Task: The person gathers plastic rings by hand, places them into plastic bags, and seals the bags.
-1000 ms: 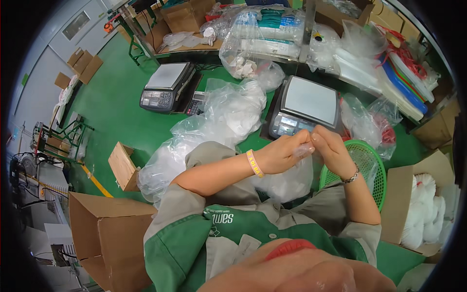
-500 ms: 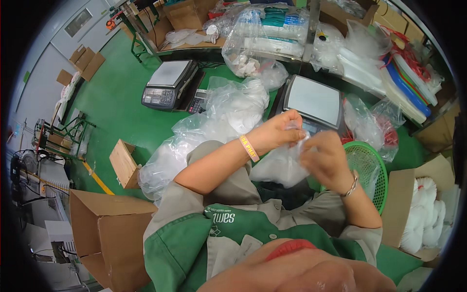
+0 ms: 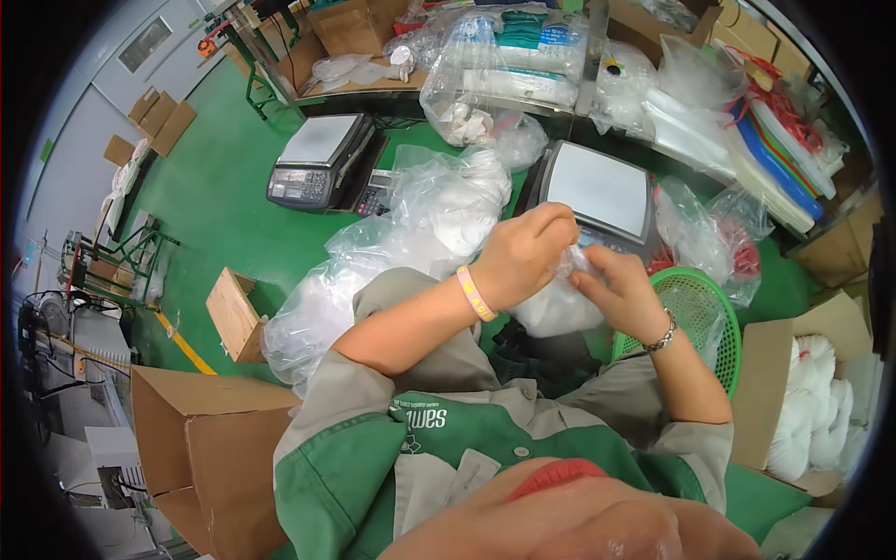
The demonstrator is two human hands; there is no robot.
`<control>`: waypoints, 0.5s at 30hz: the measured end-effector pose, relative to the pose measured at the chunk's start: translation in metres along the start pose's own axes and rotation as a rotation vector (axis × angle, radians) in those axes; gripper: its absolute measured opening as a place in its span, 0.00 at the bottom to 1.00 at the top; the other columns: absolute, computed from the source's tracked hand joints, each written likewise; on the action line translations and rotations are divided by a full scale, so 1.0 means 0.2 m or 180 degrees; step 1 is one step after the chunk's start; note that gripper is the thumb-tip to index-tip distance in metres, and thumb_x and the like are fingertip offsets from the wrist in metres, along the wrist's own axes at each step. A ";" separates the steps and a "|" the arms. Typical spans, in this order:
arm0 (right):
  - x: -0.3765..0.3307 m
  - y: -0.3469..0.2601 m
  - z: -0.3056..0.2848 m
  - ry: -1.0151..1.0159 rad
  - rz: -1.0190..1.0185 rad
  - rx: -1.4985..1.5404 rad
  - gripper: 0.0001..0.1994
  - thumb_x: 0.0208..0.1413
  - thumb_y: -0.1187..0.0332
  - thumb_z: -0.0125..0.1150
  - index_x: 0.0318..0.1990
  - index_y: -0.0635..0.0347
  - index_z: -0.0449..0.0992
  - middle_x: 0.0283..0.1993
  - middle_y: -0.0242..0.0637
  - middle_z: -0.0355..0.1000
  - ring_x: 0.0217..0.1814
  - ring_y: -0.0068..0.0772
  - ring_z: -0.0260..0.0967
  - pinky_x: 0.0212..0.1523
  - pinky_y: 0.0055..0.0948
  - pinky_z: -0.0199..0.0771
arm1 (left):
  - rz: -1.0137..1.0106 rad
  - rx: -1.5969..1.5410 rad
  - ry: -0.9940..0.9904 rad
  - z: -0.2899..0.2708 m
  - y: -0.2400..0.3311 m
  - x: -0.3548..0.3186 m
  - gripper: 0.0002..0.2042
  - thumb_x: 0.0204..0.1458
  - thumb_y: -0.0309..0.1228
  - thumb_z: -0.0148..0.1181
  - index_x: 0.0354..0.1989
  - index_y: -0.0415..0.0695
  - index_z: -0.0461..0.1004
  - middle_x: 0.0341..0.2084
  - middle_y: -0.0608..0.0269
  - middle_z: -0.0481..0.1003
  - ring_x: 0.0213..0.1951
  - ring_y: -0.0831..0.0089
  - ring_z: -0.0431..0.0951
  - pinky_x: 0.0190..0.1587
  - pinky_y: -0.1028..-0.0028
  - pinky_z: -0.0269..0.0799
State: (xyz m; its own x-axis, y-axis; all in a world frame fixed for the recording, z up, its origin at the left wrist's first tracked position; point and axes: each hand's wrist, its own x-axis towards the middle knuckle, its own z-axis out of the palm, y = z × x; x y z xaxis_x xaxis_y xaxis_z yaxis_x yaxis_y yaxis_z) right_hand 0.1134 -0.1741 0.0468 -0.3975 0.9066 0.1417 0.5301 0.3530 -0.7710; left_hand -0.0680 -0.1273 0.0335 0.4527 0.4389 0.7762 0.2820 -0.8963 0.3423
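A small clear plastic bag (image 3: 558, 308) with white contents hangs between my hands, above my lap. My left hand (image 3: 525, 254) is closed on the gathered neck of the bag. My right hand (image 3: 620, 289) pinches the same neck from the other side, thumb and fingers curled toward it. Just beyond my hands stands a scale (image 3: 599, 191) with a pale flat top. A green mesh basket (image 3: 726, 317) sits beside my right forearm, with some clear plastic inside. What exactly fills the small bag, I cannot make out.
A long clear plastic bag of white material (image 3: 411, 233) lies left of my hands. Beyond it is a second scale (image 3: 322, 159). Cardboard boxes stand at the left (image 3: 215, 439) and right (image 3: 770, 401). A small wooden stool (image 3: 233, 313) rests on the green floor. Plastic packs (image 3: 779, 154) fill the shelf.
My right hand was blurred by motion and now grips more steadily at the neck. My left hand has turned over the neck, and the bag hangs slightly farther right and more bunched.
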 end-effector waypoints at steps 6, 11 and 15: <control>-0.01 0.09 0.03 -0.0746 0.0247 0.2377 0.12 0.59 0.58 0.50 0.39 0.58 0.68 0.33 0.27 0.68 0.23 0.15 0.61 0.24 0.19 0.63 | 0.0105 -0.0257 0.0306 -0.01 -0.04 -0.01 0.17 0.31 0.19 0.62 0.31 0.42 0.62 0.31 0.55 0.72 0.27 0.64 0.74 0.25 0.71 0.70; -0.01 0.08 0.03 -0.0818 0.0907 0.3444 0.14 0.61 0.55 0.43 0.46 0.54 0.59 0.36 0.29 0.67 0.25 0.16 0.66 0.24 0.17 0.67 | 0.0000 0.0037 -0.0308 -0.02 0.00 -0.02 0.16 0.29 0.27 0.67 0.24 0.44 0.64 0.23 0.64 0.69 0.22 0.63 0.70 0.22 0.71 0.66; -0.02 0.02 0.02 -0.0689 0.0865 0.3506 0.11 0.61 0.57 0.45 0.39 0.54 0.63 0.35 0.28 0.67 0.24 0.14 0.63 0.24 0.15 0.65 | 0.0618 0.0457 0.0022 -0.05 0.01 0.06 0.14 0.28 0.34 0.65 0.19 0.46 0.64 0.22 0.68 0.65 0.24 0.69 0.70 0.23 0.73 0.65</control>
State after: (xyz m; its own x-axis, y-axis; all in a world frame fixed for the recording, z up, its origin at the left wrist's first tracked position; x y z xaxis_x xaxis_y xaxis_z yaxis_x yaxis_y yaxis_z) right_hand 0.1144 -0.1761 0.0408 -0.5469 0.8255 -0.1393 -0.2805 -0.3375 -0.8986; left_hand -0.0709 -0.1240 0.0484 0.5044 0.2583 0.8240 0.3079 -0.9453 0.1078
